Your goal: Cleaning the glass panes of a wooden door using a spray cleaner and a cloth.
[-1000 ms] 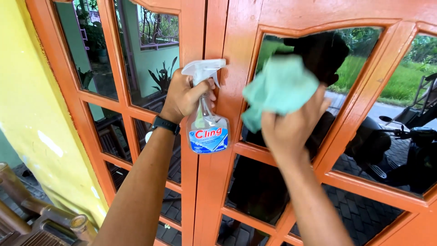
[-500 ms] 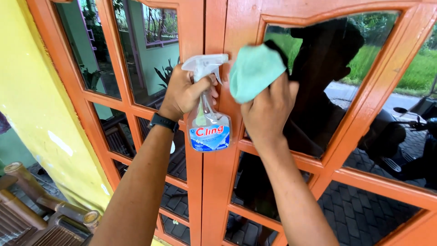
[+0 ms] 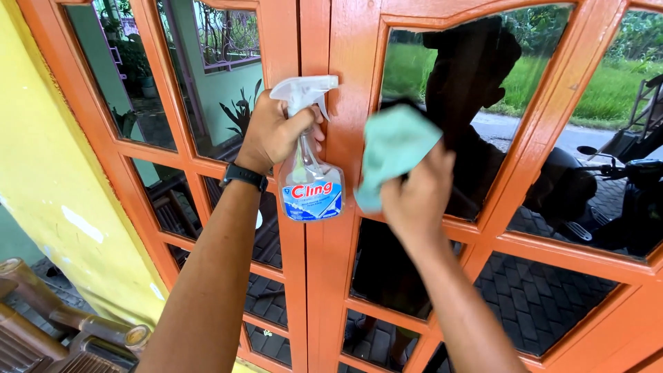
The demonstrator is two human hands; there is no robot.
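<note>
The left hand (image 3: 273,131) is gripping the neck of a clear plastic spray bottle with a white trigger (image 3: 309,162), fingers wrapped tightly around it, in front of the orange wooden door frame (image 3: 345,103). The right hand (image 3: 416,195) is pressing a light green cloth (image 3: 392,148) on the dark glass pane (image 3: 483,117), fingers bunched on the cloth.

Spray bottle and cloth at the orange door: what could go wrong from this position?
The spray bottle hangs by its neck from the left hand, beside the frame; it may knock the paint or slip. The right hand presses the green cloth at the glass pane's lower left corner, so it could smear onto the orange door frame.
</note>
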